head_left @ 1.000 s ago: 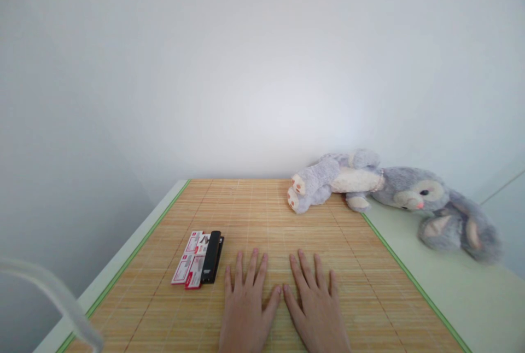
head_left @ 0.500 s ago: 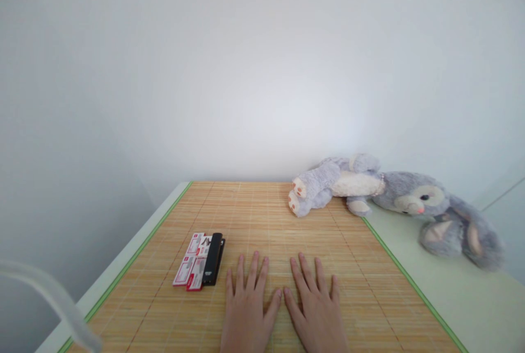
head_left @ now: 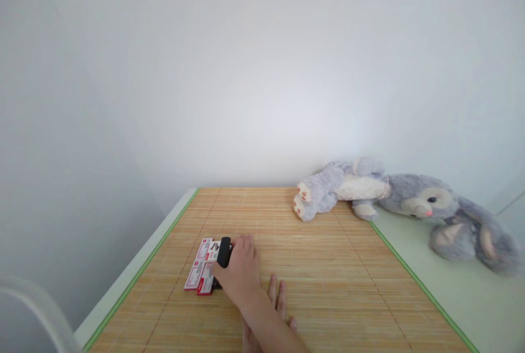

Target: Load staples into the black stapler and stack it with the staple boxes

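Note:
My right hand (head_left: 243, 268) reaches across to the left and grips a black stapler (head_left: 224, 251), thumb on its left side and fingers on its right. Part of the stapler is covered by the hand. Against the stapler's left side are small white-and-red staple boxes (head_left: 194, 275), flat on the bamboo mat (head_left: 320, 265). My left hand (head_left: 281, 299) rests on the mat beneath the right forearm, which hides much of it. Its visible fingers are stretched out, with nothing in them.
A grey plush rabbit (head_left: 356, 186) lies on its side at the back right, partly on the mat and partly on the pale table surface (head_left: 447, 287). A white wall (head_left: 262, 69) stands behind. A blurred pale curved bar (head_left: 45, 309) is at the lower left.
My right hand has left the mat, crossed over my left hand and taken hold of the stapler. The left hand stays on the mat. The view has shifted slightly.

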### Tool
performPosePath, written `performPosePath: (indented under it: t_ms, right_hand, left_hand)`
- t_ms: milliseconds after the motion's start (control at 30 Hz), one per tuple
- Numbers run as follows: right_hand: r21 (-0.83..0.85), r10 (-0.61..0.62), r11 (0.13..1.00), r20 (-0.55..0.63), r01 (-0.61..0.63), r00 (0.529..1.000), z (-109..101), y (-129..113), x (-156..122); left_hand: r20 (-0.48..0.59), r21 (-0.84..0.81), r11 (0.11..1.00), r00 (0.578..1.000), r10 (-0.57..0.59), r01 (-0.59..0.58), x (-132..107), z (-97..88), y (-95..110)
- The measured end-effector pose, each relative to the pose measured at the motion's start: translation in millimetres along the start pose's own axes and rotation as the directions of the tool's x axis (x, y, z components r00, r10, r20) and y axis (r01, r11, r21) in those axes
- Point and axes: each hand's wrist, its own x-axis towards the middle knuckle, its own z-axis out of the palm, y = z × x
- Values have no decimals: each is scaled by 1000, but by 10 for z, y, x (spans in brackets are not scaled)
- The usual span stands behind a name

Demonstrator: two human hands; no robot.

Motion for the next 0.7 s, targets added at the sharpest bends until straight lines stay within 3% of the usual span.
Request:
performPosePath:
  t_ms: [100,200,333,433,567,700]
  right_hand:
    - [-39,-8,999,-2,8,1000,-151,196,147]
    - [-56,-40,998,31,41,999,-525,572,239]
    - [-47,-112,992,113,118,987,-1069,1043,227]
    - [-20,-149,988,167,155,975,-1343,1232,157]
    - [28,-193,981,223,191,956,-1475,1282,88]
    - [82,-257,966,261,244,930,-1391,1191,99]
  left_hand:
    - [-123,74,996,992,-36,46,-134,115,92]
    - [-224,110,990,973,-61,87,-246,139,217]
    - [-284,65,985,949,-137,162,-197,-111,292]
    - [-291,41,980,940,-176,196,-68,-381,298]
    - [-209,24,991,970,-124,132,77,-598,271]
    - [-86,-10,998,994,-69,69,142,-646,229]
